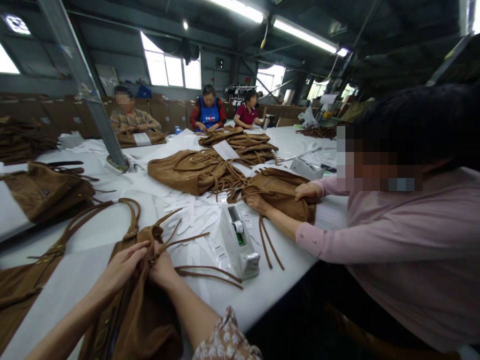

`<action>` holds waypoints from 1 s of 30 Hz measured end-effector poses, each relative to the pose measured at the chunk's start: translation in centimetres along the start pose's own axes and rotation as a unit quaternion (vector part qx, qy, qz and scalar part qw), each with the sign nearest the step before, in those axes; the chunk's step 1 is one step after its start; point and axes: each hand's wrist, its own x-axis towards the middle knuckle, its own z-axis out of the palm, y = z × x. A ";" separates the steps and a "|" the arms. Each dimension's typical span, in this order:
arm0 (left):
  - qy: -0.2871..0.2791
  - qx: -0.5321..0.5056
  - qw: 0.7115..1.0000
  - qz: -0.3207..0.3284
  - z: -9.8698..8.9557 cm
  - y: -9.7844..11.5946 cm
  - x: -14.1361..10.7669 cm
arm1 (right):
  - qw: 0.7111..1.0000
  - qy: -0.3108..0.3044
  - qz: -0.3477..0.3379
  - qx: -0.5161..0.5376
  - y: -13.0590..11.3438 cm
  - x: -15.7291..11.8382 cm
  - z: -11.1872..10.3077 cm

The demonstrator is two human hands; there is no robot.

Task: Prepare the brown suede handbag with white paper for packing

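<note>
A brown handbag (148, 320) stands tilted at the table's near edge, its handles and thin tie cords hanging loose. My left hand (127, 264) pinches the bag's upper edge from the left, fingers pressed together. Close beside it, my right hand (162, 265) is closed on the same edge near the knotted cords; its fingertips are hidden behind the leather. Several cords (210, 272) trail right towards a grey tape dispenser (240, 245). Another brown handbag (28, 280) lies to the left, with white paper (56, 305) between the two.
On my right, a person in a pink top (397, 225) handles a brown bag (277, 190). More bags (183, 170) are piled mid-table among white paper strips (191, 210). A metal post (86, 85) rises at left. Several people sit across the white table (277, 280).
</note>
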 end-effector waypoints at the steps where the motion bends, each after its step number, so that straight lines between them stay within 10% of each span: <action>1: 0.013 0.014 1.000 0.007 -0.1 0.1 0.0 | 1.000 -0.001 0.011 0.001 0.0 -0.1 -0.4; 8: 0.051 0.047 0.995 0.072 0.4 -0.6 0.2 | 0.989 0.045 0.137 0.044 1.9 -6.9 -4.0; 14: -0.037 0.046 0.995 0.083 2.0 -0.8 0.3 | 0.985 -0.165 0.058 -0.008 -1.2 -11.8 -5.0; 20: -0.007 0.048 0.997 0.064 0.9 -1.8 -1.3 | 0.979 -0.197 0.031 -0.051 -4.9 -13.4 -8.7; 30: -0.059 0.010 0.996 0.062 1.3 -1.5 -8.8 | 0.942 -0.145 -0.128 -0.276 1.9 -14.6 -4.6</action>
